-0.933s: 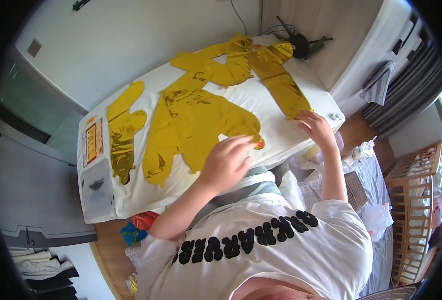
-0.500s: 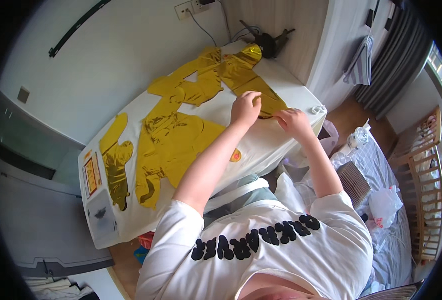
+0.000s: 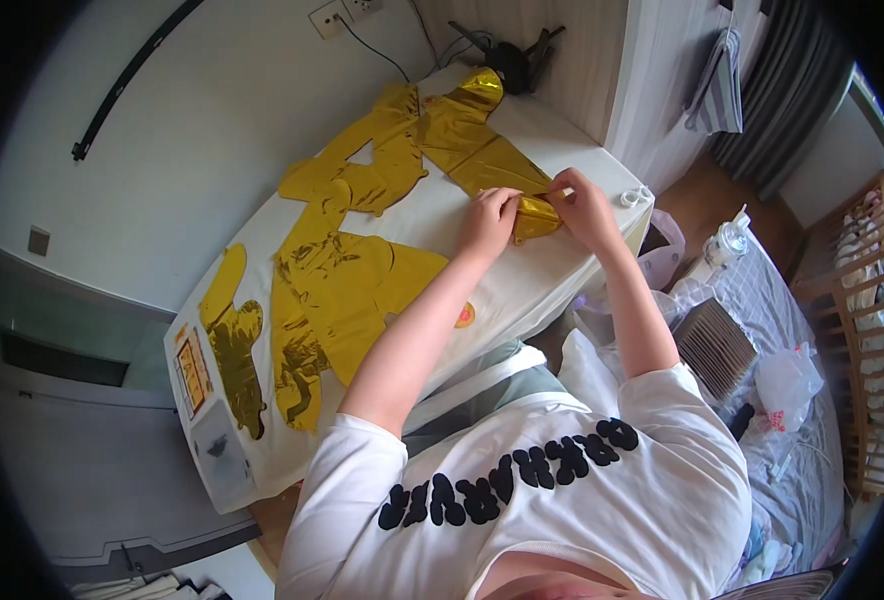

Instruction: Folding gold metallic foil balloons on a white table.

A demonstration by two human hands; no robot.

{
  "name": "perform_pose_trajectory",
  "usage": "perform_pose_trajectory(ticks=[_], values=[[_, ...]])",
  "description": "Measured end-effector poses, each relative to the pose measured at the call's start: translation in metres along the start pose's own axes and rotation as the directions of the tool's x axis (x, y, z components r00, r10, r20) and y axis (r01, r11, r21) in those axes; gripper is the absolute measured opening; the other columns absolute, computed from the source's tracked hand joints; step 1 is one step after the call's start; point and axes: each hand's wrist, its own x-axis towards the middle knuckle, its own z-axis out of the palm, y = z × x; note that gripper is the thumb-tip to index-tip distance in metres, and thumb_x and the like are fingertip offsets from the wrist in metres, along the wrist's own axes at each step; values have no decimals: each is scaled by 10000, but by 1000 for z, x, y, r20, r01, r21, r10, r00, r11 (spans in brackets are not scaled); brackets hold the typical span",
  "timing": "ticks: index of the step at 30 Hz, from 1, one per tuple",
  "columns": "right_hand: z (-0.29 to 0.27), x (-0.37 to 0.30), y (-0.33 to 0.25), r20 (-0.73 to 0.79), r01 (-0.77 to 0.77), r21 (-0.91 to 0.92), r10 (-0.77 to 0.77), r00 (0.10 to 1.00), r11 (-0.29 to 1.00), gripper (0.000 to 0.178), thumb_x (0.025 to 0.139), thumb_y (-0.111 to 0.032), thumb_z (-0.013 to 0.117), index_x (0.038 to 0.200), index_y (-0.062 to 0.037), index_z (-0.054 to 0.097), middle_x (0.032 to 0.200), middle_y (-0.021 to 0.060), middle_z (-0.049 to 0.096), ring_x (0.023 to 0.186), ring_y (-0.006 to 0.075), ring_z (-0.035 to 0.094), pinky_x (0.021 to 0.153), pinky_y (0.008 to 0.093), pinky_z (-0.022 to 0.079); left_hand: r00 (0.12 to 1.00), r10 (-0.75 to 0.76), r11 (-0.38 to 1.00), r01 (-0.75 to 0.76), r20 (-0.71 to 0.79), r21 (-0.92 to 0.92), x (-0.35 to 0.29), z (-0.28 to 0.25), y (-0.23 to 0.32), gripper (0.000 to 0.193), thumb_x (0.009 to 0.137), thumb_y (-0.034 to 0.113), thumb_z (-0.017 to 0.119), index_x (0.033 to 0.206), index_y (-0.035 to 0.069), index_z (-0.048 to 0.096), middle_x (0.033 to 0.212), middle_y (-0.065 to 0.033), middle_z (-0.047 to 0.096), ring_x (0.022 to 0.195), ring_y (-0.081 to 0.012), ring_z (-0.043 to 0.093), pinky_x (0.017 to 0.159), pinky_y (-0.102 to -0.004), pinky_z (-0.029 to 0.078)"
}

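Flat gold foil balloons lie across a white-covered table. My left hand and my right hand both pinch the near right end of one long gold foil balloon. Its far end bends near the back corner. Between my fingers, a crumpled part of the foil hangs toward me. Left of my hands lie another flat gold foil balloon, a wide one partly behind my left forearm, and a narrow one at the table's left end.
Small white rolls sit at the right table corner. A black router-like device stands at the back. A framed card lies on the left end. To the right are a bed with a plastic bag and a wooden crib.
My right hand has risen slightly along the foil's edge, and the balloon's near end now folds and hangs between my hands. The whole view has shifted a little.
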Motion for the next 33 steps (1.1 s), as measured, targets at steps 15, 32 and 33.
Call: perform_pose_trajectory(ticks=[15, 32, 33], values=[[-1, -26, 16, 23, 256, -91, -255, 967, 962, 167, 923, -59, 705, 1047, 42, 751, 1156, 159, 710, 876, 284, 720, 822, 361, 579, 997, -66, 992, 68, 27, -106, 0, 2, 0, 217, 1002, 193, 640, 1090, 17, 731, 1033, -131, 752, 888, -275, 707, 802, -356, 548], [-15, 0, 0, 115, -198, -27, 199, 973, 980, 301, 859, -249, 812, 953, 36, 784, 736, 54, 706, 638, 99, 585, 616, 304, 499, 982, 187, 956, -185, 13, 228, -5, 5, 2, 635, 853, 41, 726, 1439, 151, 509, 1473, -131, 496, 1364, -360, 456, 1188, -542, 293], [-15, 1, 5, 106, -206, 17, 203, 973, 978, 303, 879, -252, 802, 969, 37, 783, 753, 39, 711, 651, 91, 587, 617, 294, 497, 984, 180, 950, -177, 11, 259, -6, 6, 5, 662, 860, 54, 722, 1468, 185, 496, 1496, -124, 469, 1385, -361, 435, 1195, -579, 265]])
